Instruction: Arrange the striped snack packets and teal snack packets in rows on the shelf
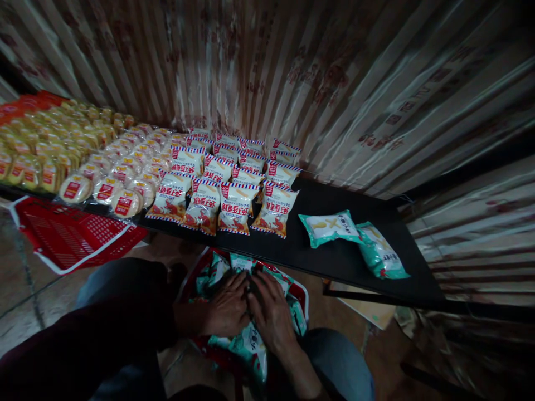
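Observation:
Both my hands are down in a red basket (301, 293) on my lap, which is full of teal snack packets (251, 341). My left hand (228, 309) lies on the packets with its fingers curled over them. My right hand (271, 315) rests beside it, touching it, fingers bent onto the same packets. Whether either hand grips a packet is hidden. Two teal packets (330, 227) lie on the black table (330, 259) in front of me.
Rows of white, red and blue snack packets (234, 189) cover the table's middle, with round wrapped cakes (108, 178) and yellow packets (45, 145) further left. Another red basket (67, 239) sits on the floor at left. A patterned curtain (334, 83) hangs behind.

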The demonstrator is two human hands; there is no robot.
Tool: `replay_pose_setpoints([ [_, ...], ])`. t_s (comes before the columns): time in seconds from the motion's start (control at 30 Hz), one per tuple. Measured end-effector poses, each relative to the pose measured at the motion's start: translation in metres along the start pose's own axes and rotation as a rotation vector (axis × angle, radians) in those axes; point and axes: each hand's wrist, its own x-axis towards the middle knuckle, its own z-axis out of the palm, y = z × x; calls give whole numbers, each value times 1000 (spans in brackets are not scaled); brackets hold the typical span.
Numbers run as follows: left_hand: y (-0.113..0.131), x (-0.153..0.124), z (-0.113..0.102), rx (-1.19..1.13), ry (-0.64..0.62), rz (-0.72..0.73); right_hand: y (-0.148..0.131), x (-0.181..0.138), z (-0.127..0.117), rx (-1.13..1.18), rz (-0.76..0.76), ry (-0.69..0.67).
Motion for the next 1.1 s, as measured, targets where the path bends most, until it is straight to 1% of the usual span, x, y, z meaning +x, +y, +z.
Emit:
replay_pose_setpoints([
  [0.07,1,-13,11,2,-71,-43,2,-11,11,-44,30,-167],
  [0.1,0,-18,15,9,-92,-57,2,-15,16,-61,45,-216],
  [0.17,-2,-25,19,36,-104,-68,2,-21,23,-78,49,-275],
  [0.23,-6,-28,16,63,-113,-62,2,-21,25,-70,32,-281],
  [0.3,-8,-27,7,79,-144,-77,6,-18,23,-67,43,-216],
  [0.43,-10,-23,-17,96,-221,-162,28,-12,9,-102,144,37],
  [0.53,-13,-19,-27,67,-211,-204,44,-13,-5,-147,252,127],
  [0.6,-18,-14,-31,29,-190,-226,45,-15,-12,-142,262,146],
  [0.67,-25,-8,-35,-11,-168,-267,35,-17,-19,-96,191,134],
  [0.73,-31,-2,-39,-39,-147,-314,17,-16,-22,-24,68,94],
  [0.8,-36,3,-43,-54,-131,-328,-3,-14,-21,18,-29,11],
  [0.87,-41,8,-46,-74,-125,-312,-22,-13,-17,41,-116,-129],
  [0.93,-46,13,-47,-102,-126,-288,-36,-15,-8,16,-194,-231],
  [0.97,-49,15,-47,-117,-129,-276,-41,-16,-3,-7,-223,-260],
  [1.03,-56,19,-48,-145,-136,-260,-46,-18,6,-54,-251,-261],
  [1.1,-64,21,-52,-169,-146,-255,-43,-19,13,-105,-212,-208],
])
